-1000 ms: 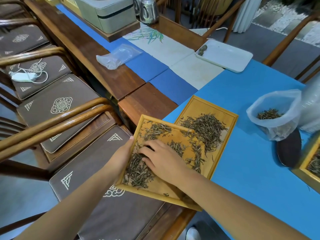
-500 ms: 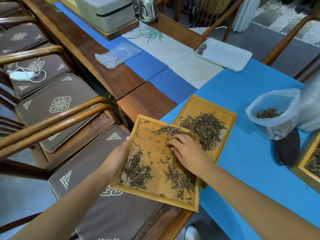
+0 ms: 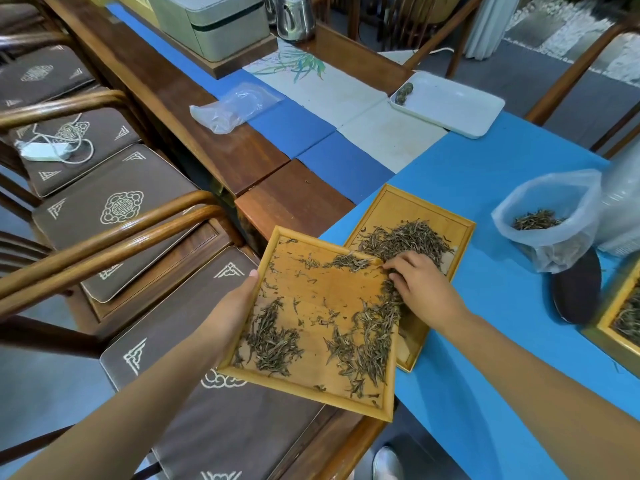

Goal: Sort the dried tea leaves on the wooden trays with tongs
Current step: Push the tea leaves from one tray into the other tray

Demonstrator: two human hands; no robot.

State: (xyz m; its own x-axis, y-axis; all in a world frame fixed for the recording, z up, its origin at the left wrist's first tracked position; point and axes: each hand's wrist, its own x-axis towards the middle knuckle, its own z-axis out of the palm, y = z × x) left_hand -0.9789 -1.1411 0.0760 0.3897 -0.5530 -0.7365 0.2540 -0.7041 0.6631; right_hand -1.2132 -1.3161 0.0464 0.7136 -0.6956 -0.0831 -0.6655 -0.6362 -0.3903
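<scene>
My left hand (image 3: 235, 306) grips the left rim of a wooden tray (image 3: 322, 396) held tilted over the table's edge, its right side resting over a second wooden tray (image 3: 415, 202) on the blue table. Dried tea leaves (image 3: 273, 337) lie in clumps on the held tray, with a thicker pile (image 3: 408, 237) on the second tray. My right hand (image 3: 422, 289) rests fingers-down at the held tray's right rim, touching leaves where the two trays meet. No tongs are in sight.
A plastic bag (image 3: 550, 216) with tea leaves stands right of the trays, a dark round plate (image 3: 576, 292) beneath it. A third wooden tray (image 3: 613, 323) shows at the right edge. A white tray (image 3: 460, 109) sits farther back. Cushioned wooden chairs (image 3: 117, 209) line the left.
My right hand has swept from the held tray's lower middle to its upper right rim, pushing leaves toward the second tray. The held tray's middle now shows bare wood.
</scene>
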